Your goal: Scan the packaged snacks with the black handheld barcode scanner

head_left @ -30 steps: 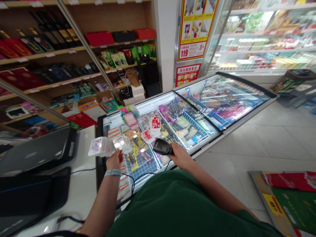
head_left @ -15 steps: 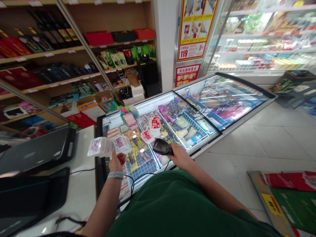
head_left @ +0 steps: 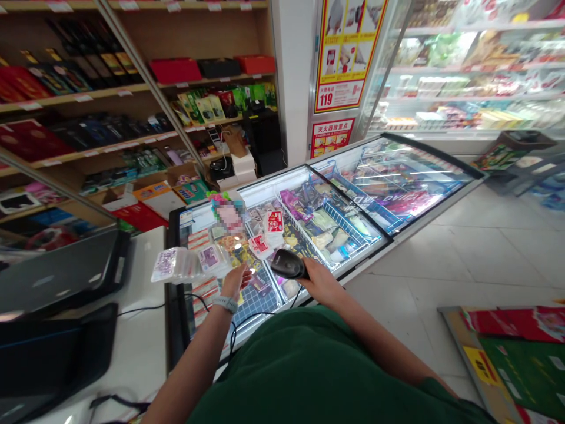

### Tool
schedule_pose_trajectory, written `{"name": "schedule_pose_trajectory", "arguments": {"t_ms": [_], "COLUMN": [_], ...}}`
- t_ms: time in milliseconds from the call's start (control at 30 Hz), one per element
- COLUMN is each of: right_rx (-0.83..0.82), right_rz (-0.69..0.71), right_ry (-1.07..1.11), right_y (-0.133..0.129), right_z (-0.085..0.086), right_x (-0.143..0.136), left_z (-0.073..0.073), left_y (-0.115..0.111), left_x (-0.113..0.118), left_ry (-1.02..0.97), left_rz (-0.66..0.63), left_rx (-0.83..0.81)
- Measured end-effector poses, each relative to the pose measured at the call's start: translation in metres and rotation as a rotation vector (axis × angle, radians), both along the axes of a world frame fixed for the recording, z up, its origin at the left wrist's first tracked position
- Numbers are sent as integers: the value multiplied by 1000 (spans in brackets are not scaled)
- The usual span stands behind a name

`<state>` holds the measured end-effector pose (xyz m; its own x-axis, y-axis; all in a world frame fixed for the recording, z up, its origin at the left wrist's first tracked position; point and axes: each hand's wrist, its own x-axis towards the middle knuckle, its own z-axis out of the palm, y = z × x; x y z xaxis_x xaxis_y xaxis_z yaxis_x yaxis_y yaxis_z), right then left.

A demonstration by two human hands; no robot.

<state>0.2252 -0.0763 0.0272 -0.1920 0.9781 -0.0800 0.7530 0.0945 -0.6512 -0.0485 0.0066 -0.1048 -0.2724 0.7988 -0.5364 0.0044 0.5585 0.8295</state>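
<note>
My right hand (head_left: 318,279) is wrapped round a black barcode scanner (head_left: 288,264), held over the glass top of a chest freezer; its cable hangs down in front of me. My left hand (head_left: 235,280), with a pale band on the wrist, is over the glass with nothing in it, fingers stretched forward and a little apart. To its left, clear packs with purple print (head_left: 166,265) sit in a row at the freezer's left edge, a purple-labelled pack (head_left: 209,257) at the near end. Ahead of the hands lie packs with red labels (head_left: 274,222).
The chest freezer (head_left: 388,240) stretches away to the right, with goods in wire baskets under its glass. Black monitors (head_left: 66,271) stand on the white counter (head_left: 145,282) at left. Behind are stocked shelves (head_left: 110,91) and a lit display fridge (head_left: 468,76).
My left hand has moved right, away from the purple-print packs, toward the red-labelled ones. My right hand holds the scanner in nearly the same place.
</note>
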Motion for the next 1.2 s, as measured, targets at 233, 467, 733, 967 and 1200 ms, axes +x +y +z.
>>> {"name": "schedule_pose_trajectory", "arguments": {"t_ms": [233,467,733,967,1200], "right_rx": [16,26,14,-8,8], "right_rz": [-19,-33,-27,-22,-15], "right_ry": [28,23,-14,-2,14], "right_y": [-2,-1,1,2,2], "right_z": [-4,-8,-7,-5,-5], "right_x": [5,9,9,6,6], "left_z": [-12,-15,-14,-6,-12], "left_y": [31,47,47,44,48], "left_x": [19,32,32,32,35], "left_ry": [-4,0,-27,-29,-28], "left_rz": [-59,-78,-128,-109,-104], "left_rx": [-123,-216,-276,-264,-238]}}
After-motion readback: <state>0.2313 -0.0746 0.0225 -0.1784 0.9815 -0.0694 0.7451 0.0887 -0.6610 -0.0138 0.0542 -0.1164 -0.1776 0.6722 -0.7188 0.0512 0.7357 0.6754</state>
